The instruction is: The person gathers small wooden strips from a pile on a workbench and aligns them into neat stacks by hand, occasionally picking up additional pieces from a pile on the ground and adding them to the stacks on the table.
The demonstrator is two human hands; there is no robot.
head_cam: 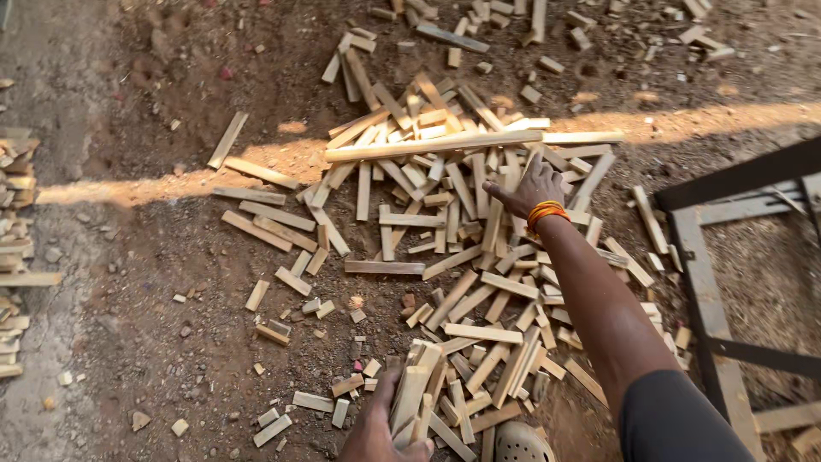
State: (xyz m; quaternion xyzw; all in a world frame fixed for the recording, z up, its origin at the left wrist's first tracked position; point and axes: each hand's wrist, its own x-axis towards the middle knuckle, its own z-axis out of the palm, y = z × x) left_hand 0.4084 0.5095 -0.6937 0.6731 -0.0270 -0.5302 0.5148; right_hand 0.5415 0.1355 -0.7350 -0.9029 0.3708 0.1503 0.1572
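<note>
- Offcuts of pale sawn wood, short flat strips and blocks, lie in a loose heap [462, 257] on reddish-brown dirt ground [171, 282], filling the middle of the frame.
- The right hand [532, 186], with orange bangles at the wrist, reaches far out to the upper centre, fingers spread flat and open on the strips there; it grips nothing visibly.
- The left hand [376, 432], at the bottom edge, is curled round a bundle of gathered pale wooden strips [416, 393], held upright and close together.
- One long pale wooden batten [432, 146] lies across the far side of the heap, just beyond the right fingertips.
- A dark metal frame [710, 308] stands at the right; more stacked offcuts [15, 231] line the left edge.
- Judgement: picking well here likely means taking a top strip, not one pinned beneath others, and keeping the bundle's ends level so none slips.
</note>
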